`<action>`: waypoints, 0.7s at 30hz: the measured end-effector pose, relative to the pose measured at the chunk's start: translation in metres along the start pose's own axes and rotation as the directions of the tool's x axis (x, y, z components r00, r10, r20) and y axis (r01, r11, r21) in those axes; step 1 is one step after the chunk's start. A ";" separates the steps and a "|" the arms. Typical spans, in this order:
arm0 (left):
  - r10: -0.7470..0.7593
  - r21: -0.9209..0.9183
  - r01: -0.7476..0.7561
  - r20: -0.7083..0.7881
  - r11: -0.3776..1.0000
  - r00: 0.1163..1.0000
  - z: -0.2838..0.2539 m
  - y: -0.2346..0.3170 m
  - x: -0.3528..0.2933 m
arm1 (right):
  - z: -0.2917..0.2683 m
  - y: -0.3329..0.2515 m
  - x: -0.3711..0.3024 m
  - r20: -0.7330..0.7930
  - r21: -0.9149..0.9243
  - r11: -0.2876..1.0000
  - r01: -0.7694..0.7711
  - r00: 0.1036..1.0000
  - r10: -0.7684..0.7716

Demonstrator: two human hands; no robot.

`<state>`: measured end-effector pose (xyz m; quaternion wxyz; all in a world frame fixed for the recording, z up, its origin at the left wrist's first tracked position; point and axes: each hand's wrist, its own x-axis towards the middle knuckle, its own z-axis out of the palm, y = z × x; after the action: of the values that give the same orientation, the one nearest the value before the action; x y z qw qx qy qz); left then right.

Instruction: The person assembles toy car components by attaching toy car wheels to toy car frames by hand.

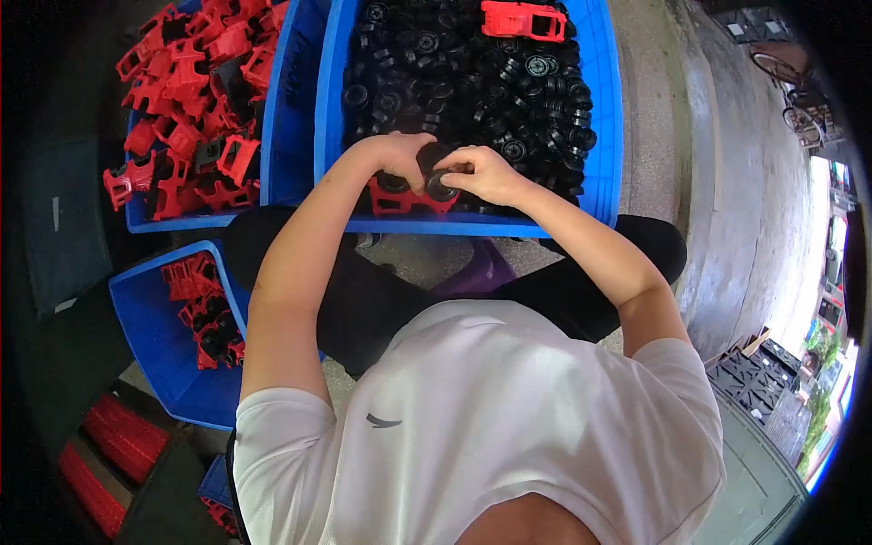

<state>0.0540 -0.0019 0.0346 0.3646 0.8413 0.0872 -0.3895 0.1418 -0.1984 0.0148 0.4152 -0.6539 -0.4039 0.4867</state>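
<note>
Blue plastic forms the large crate (602,118) in front of the person, heaped with small black toy wheels (472,100). At its near side, a red toy-vehicle frame (413,202) lies beneath both hands, just inside the rim. The right hand (489,174) pinches a single black wheel (442,187) between thumb and fingers, over the right part of that frame. The left hand (400,158) curves over the frame's left part, thumb pointing toward the wheel; its fingertips are partly hidden, so I cannot tell what it grips, if anything. Another red frame (523,21) rests on the wheels at the far right, with a grey-green wheel (538,66) nearer than it. To the left, a second blue crate (182,223) holds piled red toy-vehicle bodies (188,77). Nearer on the left, a smaller blue bin (163,363) contains red frames with black parts (207,313).
</note>
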 end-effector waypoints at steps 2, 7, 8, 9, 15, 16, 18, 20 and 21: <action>-0.006 -0.009 0.006 -0.003 1.000 1.000 0.000 -0.001 0.001 | -0.001 -0.001 -0.001 -0.003 -0.127 0.992 0.023 1.000 -0.023; 0.012 -0.009 -0.012 -0.016 1.000 1.000 0.002 -0.004 0.000 | 0.005 -0.006 -0.008 -0.059 0.102 0.993 -0.061 0.996 0.068; 0.013 -0.012 -0.013 -0.018 1.000 1.000 0.001 -0.003 -0.001 | 0.006 -0.004 -0.009 -0.085 0.122 0.990 -0.070 0.993 0.081; 0.018 -0.011 -0.018 0.003 1.000 1.000 0.000 -0.002 -0.002 | 0.008 -0.005 -0.008 -0.082 0.120 0.990 -0.069 0.993 0.080; 0.056 0.106 -0.040 -0.156 0.994 0.986 0.013 0.010 -0.003 | 0.002 0.018 -0.005 -0.160 -0.357 0.914 0.192 0.952 -0.262; 0.071 0.175 -0.038 -0.183 0.984 0.981 0.015 0.019 -0.005 | 0.002 0.024 -0.005 -0.200 -0.282 0.948 0.149 0.957 -0.210; 0.086 0.194 -0.039 -0.243 0.980 0.966 0.023 0.020 -0.012 | 0.000 0.020 0.003 0.020 -0.037 0.999 -0.025 0.999 0.026; 0.168 0.205 -0.110 -0.296 0.973 0.940 0.031 0.014 -0.006 | -0.003 0.020 0.006 0.046 -0.128 0.991 0.030 0.999 -0.024; 0.175 0.209 -0.116 -0.296 0.971 0.939 0.033 0.012 -0.008 | -0.001 0.013 0.006 0.022 -0.224 0.974 0.028 0.999 -0.023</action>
<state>0.0342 -0.0323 0.0324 0.2930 0.9270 0.0439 -0.2299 0.1460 -0.1972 0.0008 0.3410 -0.6865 -0.4686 0.4392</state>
